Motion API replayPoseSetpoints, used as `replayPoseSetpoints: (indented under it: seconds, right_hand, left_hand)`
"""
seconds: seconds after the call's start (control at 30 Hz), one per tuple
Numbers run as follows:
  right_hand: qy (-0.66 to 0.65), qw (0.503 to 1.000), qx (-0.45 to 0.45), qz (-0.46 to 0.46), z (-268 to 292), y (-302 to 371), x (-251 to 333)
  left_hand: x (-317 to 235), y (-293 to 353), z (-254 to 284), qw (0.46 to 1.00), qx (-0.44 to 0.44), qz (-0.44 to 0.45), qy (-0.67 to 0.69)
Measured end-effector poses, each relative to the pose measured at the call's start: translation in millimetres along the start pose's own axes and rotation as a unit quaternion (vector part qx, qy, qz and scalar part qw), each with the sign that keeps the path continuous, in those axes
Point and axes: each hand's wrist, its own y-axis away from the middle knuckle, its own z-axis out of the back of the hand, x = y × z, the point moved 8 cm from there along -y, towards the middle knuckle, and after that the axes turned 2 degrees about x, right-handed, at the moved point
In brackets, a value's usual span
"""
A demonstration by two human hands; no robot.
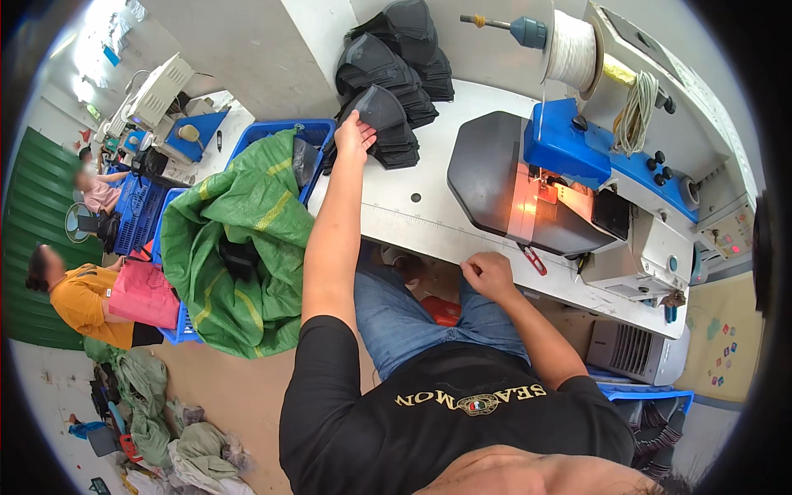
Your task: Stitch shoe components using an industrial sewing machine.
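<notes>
My left hand (355,139) reaches far forward to the nearest stack of black dome-shaped pieces (391,124), at the back left of the white table. Its fingers are closed on the left edge of the top black piece, partly hiding that edge. My right hand (488,274) is curled into a loose fist at the table's front edge, above my lap, with nothing visible in it. To its right lies a small red-handled tool (532,259). Beyond it stands a blue and white sewing machine (569,148), its lamp lighting a dark eight-sided plate (488,172).
More black stacks (379,73) stand against the wall. A green woven sack (239,247) bulges from blue crates left of my arm. A white thread spool (571,49) hangs over the machine. Further left, a person in a yellow top (87,301) works beside a pink bag (144,294).
</notes>
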Motion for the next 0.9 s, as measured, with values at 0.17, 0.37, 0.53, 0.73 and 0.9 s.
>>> replayPoseSetpoints:
  seconds: [0.17, 0.37, 0.53, 0.73, 0.9]
  right_hand:
    - [0.014, 1.0, 0.012, 0.005, -1, -1, 2]
    - [0.008, 1.0, 0.0, 0.009, 1, -1, 4]
    - [0.008, 1.0, 0.0, 0.022, 0, 1, 2]
    - [0.009, 1.0, 0.004, 0.02, -4, 3, -1]
    - [0.01, 0.999, 0.025, 0.034, -8, 0, 5]
  left_hand:
    - [-3, 4, 0, 0.999, -0.018, 0.014, 0.048]
    - [-6, 7, 7, 0.999, -0.031, 0.006, -0.02]
    - [-13, 34, 33, 0.982, -0.066, -0.048, -0.172]
    - [-19, 164, 106, 0.943, 0.054, -0.272, -0.182]
    - [-50, 238, 279, 0.884, -0.24, -0.361, -0.175]
